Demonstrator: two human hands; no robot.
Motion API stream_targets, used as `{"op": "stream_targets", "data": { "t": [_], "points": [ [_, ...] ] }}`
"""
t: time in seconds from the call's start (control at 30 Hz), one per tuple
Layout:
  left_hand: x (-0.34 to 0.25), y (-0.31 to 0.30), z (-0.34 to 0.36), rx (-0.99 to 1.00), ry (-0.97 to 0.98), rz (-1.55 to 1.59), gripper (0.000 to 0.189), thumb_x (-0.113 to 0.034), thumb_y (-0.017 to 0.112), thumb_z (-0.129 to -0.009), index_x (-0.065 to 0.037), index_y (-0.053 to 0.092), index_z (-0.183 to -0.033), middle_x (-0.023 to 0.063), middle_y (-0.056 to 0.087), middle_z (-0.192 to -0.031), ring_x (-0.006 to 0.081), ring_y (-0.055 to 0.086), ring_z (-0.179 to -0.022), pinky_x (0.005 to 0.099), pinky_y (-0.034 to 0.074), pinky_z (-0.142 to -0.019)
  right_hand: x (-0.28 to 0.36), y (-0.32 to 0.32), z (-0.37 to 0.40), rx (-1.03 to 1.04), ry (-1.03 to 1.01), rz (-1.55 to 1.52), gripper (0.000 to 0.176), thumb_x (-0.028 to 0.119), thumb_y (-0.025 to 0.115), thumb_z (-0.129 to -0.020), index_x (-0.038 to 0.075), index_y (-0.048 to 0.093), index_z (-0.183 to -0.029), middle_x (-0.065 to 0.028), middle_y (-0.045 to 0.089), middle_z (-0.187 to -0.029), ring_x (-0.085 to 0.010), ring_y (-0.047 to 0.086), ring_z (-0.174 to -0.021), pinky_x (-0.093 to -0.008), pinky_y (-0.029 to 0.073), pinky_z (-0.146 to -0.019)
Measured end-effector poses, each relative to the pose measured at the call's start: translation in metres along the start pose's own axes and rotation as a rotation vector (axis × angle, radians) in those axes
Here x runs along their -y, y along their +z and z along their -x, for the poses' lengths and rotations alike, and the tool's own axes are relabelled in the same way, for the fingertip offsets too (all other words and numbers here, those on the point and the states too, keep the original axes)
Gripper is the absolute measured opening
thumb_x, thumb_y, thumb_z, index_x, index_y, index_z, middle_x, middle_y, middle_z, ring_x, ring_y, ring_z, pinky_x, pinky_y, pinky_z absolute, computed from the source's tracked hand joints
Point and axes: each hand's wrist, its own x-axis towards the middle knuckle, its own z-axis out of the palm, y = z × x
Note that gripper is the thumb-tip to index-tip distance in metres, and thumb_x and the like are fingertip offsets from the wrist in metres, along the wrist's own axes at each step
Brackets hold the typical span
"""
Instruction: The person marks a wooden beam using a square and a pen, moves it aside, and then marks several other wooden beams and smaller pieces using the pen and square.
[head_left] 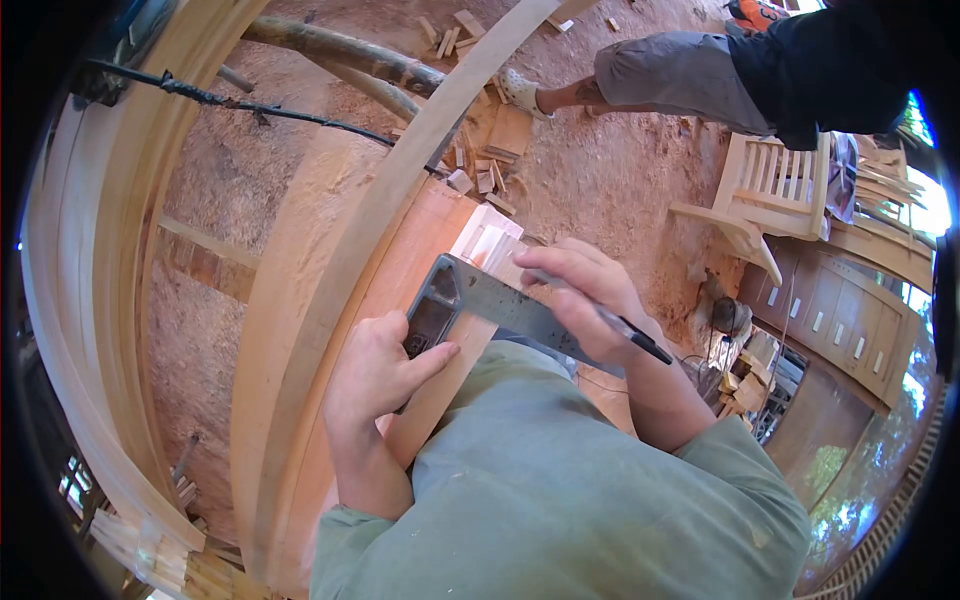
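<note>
A metal try square [515,312] lies across a pale wooden beam [425,245] in front of my body. My left hand [378,365] grips the square's thick stock, thumb along its near side, and rests at the beam. Over the blade, my right hand [590,295] pinches a pen [635,335], its dark end pointing back toward my forearm. The pen's other end sits near the blade and the cut end of the beam [487,235]. Beside the beam runs a long curved wooden strip [400,165].
More curved boards [125,200] stand at the left. Wood offcuts [490,175] lie on the dirt floor. A person [680,80] in grey shorts is at the top right, above a slatted wooden chair [770,185]. Wooden panels [830,310] lean at the right.
</note>
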Motion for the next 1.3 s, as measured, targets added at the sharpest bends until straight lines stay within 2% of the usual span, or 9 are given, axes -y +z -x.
{"op": "stream_targets", "data": {
  "t": [0.1, 0.13, 0.23, 0.33, 0.77, 1.07, 1.13, 1.3],
  "points": [
    [0.0, -0.001, 0.0, 0.009, -0.007, -0.017, 0.052, -0.037, 0.084, -0.072, 0.007, 0.057, -0.067, 0.0193, 0.052, -0.054, 0.0238, 0.057, -0.048, 0.0387, 0.043, -0.046, -0.004, 0.015, -0.002, 0.003, 0.124, -0.126, 0.026, 0.01, 0.06, -0.087, -0.002, 0.062, -0.109, -0.016, 0.063, -0.096, -0.0286, 0.063, -0.086, -0.0397, 0.05, -0.082],
    [-0.002, -0.001, 0.0, 0.008, -0.01, -0.007, 0.052, -0.037, 0.084, -0.072, 0.007, 0.057, -0.066, 0.0192, 0.052, -0.053, 0.0234, 0.057, -0.048, 0.0387, 0.043, -0.046, -0.006, 0.018, -0.005, -0.028, 0.063, -0.035, 0.019, 0.007, 0.063, -0.083, 0.002, 0.061, -0.1, -0.0139, 0.063, -0.089, -0.0304, 0.063, -0.081, -0.0418, 0.05, -0.078],
    [-0.001, -0.002, 0.0, 0.009, -0.004, -0.016, 0.052, -0.037, 0.085, -0.071, 0.007, 0.057, -0.065, 0.0188, 0.051, -0.052, 0.0229, 0.057, -0.047, 0.0386, 0.043, -0.046, -0.015, 0.017, -0.007, 0.002, -0.04, 0.062, 0.019, 0.006, 0.065, -0.08, 0.004, 0.062, -0.099, -0.0133, 0.064, -0.085, -0.0322, 0.062, -0.08, -0.0421, 0.049, -0.074],
    [0.006, 0.002, 0.0, -0.002, 0.017, -0.006, 0.051, -0.036, 0.085, -0.072, 0.006, 0.057, -0.064, 0.0181, 0.051, -0.05, 0.0225, 0.057, -0.046, 0.0383, 0.043, -0.045, -0.014, 0.016, -0.006, -0.011, 0.004, 0.066, 0.016, 0.009, 0.062, -0.081, 0.002, 0.066, -0.095, -0.0122, 0.068, -0.088, -0.0315, 0.064, -0.084, -0.0394, 0.049, -0.078],
    [-0.002, -0.003, 0.0, 0.046, -0.04, 0.036, 0.046, -0.034, 0.084, -0.075, 0.005, 0.061, -0.068, 0.0132, 0.058, -0.052, 0.0179, 0.062, -0.048, 0.0345, 0.046, -0.045, -0.018, 0.017, -0.011, 0.008, -0.049, 0.073, 0.015, 0.007, 0.063, -0.079, 0.003, 0.065, -0.093, -0.0111, 0.067, -0.085, -0.0312, 0.063, -0.08, -0.0402, 0.047, -0.074],
    [0.003, -0.001, -0.001, 0.064, -0.069, 0.007, 0.048, -0.036, 0.084, -0.074, 0.005, 0.061, -0.068, 0.0141, 0.057, -0.052, 0.0186, 0.062, -0.049, 0.0356, 0.047, -0.046, -0.016, 0.017, -0.013, 0.019, -0.059, 0.108, 0.018, 0.005, 0.065, -0.076, 0.005, 0.061, -0.094, -0.0123, 0.063, -0.082, -0.033, 0.062, -0.078, -0.042, 0.047, -0.071],
    [0.003, -0.002, -0.001, 0.067, -0.069, 0.007, 0.048, -0.037, 0.084, -0.074, 0.005, 0.061, -0.068, 0.0143, 0.057, -0.052, 0.0186, 0.062, -0.049, 0.0356, 0.047, -0.046, -0.016, 0.018, -0.013, 0.005, -0.053, 0.113, 0.013, 0.006, 0.063, -0.079, 0.004, 0.064, -0.091, -0.0103, 0.065, -0.081, -0.0311, 0.061, -0.076, -0.0404, 0.046, -0.072],
    [-0.003, -0.005, -0.001, 0.073, -0.082, 0.022, 0.049, -0.038, 0.084, -0.074, 0.005, 0.061, -0.068, 0.0145, 0.057, -0.052, 0.0188, 0.062, -0.049, 0.0358, 0.046, -0.046, -0.017, 0.014, -0.016, 0.041, -0.048, 0.081, 0.013, 0.006, 0.064, -0.078, 0.005, 0.062, -0.091, -0.0119, 0.061, -0.079, -0.0325, 0.06, -0.075, -0.0416, 0.045, -0.07]
  ]
}}
